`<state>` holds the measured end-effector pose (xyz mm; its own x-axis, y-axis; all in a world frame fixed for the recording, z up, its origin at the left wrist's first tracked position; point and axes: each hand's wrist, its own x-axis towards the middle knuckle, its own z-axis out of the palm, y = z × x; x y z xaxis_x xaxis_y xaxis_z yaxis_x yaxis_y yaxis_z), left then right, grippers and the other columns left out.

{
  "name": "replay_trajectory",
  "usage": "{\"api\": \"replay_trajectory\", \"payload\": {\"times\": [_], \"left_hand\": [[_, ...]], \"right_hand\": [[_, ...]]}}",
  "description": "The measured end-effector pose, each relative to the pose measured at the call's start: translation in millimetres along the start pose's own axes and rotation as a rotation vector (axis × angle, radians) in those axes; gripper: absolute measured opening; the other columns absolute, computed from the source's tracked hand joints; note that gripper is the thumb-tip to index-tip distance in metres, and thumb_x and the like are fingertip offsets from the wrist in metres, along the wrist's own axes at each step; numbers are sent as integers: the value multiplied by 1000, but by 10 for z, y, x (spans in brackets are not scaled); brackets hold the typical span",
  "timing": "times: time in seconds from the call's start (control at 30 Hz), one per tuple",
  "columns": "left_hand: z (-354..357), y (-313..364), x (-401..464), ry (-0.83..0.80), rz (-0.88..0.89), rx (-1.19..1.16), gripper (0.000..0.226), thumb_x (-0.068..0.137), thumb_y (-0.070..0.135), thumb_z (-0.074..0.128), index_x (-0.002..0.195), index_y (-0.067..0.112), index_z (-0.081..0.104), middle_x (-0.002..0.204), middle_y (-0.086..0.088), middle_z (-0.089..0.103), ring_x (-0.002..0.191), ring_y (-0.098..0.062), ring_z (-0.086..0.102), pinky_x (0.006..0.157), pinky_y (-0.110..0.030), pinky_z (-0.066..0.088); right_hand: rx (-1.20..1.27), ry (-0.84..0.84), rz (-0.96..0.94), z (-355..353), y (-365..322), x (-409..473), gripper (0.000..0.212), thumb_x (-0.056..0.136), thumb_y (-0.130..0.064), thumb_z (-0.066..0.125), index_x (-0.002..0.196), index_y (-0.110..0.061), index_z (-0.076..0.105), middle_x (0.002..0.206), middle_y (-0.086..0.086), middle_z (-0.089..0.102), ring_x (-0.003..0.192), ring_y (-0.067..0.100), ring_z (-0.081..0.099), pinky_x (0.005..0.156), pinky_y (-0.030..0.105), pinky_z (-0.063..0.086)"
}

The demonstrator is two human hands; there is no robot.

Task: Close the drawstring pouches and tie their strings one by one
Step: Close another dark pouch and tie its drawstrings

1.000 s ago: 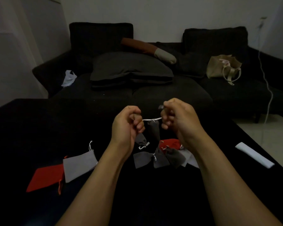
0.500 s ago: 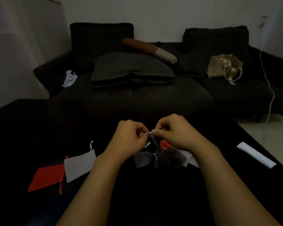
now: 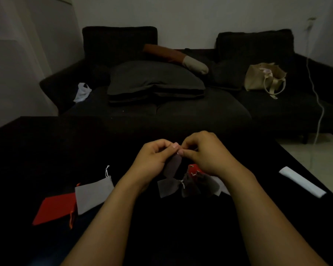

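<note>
A small dark grey pouch (image 3: 173, 166) hangs from its white strings, pinched between my left hand (image 3: 152, 158) and my right hand (image 3: 204, 153), whose fingertips meet just above the pouch's gathered mouth. Below them a heap of closed pouches (image 3: 188, 184), grey, dark and one red, lies on the black table (image 3: 46, 150). To the left a flat light grey pouch (image 3: 93, 194) with loose white strings overlaps a flat red pouch (image 3: 55, 207).
A folded white cloth (image 3: 302, 182) lies near the table's right edge. Behind the table stands a dark sofa (image 3: 161, 112) with cushions, a beige tote bag (image 3: 263, 77) and a white plastic bag (image 3: 83, 92). A white cable (image 3: 319, 106) hangs at right.
My hands, spread apart and pulling the strings taut a second ago, have come together and lowered, and now work the strings at the pouch's mouth.
</note>
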<state>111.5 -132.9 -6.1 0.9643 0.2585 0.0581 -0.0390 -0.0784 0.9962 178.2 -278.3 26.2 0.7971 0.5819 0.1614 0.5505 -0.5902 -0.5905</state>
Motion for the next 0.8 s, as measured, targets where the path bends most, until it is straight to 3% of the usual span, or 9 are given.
{"api": "replay_trajectory", "payload": {"times": [0.17, 0.27, 0.37, 0.5, 0.63, 0.73, 0.8], "left_hand": [[-16, 39, -19, 120, -66, -251, 19, 90, 18, 67, 94, 1, 76, 95, -15, 76, 88, -22, 73, 79, -31, 59], [-42, 94, -33, 119, 38, -228, 15, 92, 13, 64, 88, 7, 77, 92, -11, 77, 86, -17, 73, 73, -24, 58], [-79, 132, -73, 77, 125, -95, 15, 93, 12, 62, 96, 8, 76, 94, -9, 77, 91, -18, 73, 81, -26, 58], [-102, 173, -133, 20, 187, -35, 10, 85, 17, 69, 87, 16, 79, 89, -8, 78, 87, -18, 74, 77, -27, 58], [-190, 180, -137, -52, 157, -64, 10, 73, 22, 71, 75, 23, 81, 82, -5, 78, 79, -12, 74, 69, -20, 54], [-249, 156, -135, -122, 137, 40, 11, 71, 23, 71, 74, 26, 81, 83, -2, 78, 80, -9, 73, 71, -19, 53], [-294, 141, -139, -177, 110, 94, 13, 74, 26, 70, 79, 25, 81, 88, -4, 78, 85, -12, 73, 76, -24, 54]], "right_hand": [[173, 110, 29, 36, -13, -4, 4, 85, -25, 75, 84, -21, 78, 75, -4, 72, 69, 5, 67, 66, 21, 58], [454, 126, 13, -5, -8, -12, 3, 84, -9, 75, 83, -11, 76, 71, 9, 74, 65, 14, 70, 70, 30, 61], [618, 114, -35, -77, -13, -47, 12, 85, -1, 71, 96, -7, 71, 72, 19, 72, 63, 19, 68, 68, 28, 59], [501, 1, -158, -188, -61, -117, 15, 85, -4, 72, 99, -11, 72, 75, 13, 74, 70, 22, 72, 71, 25, 59], [439, -65, -199, -228, -119, -137, 12, 83, -5, 74, 93, -11, 74, 76, 11, 74, 71, 21, 73, 72, 27, 60], [339, -156, -180, -250, -139, -135, 9, 83, -5, 74, 90, -11, 73, 74, 9, 75, 73, 22, 74, 74, 29, 61], [263, -222, -161, -246, -148, -127, 7, 86, -7, 71, 92, -11, 71, 76, 10, 74, 74, 18, 73, 73, 23, 58]]}}
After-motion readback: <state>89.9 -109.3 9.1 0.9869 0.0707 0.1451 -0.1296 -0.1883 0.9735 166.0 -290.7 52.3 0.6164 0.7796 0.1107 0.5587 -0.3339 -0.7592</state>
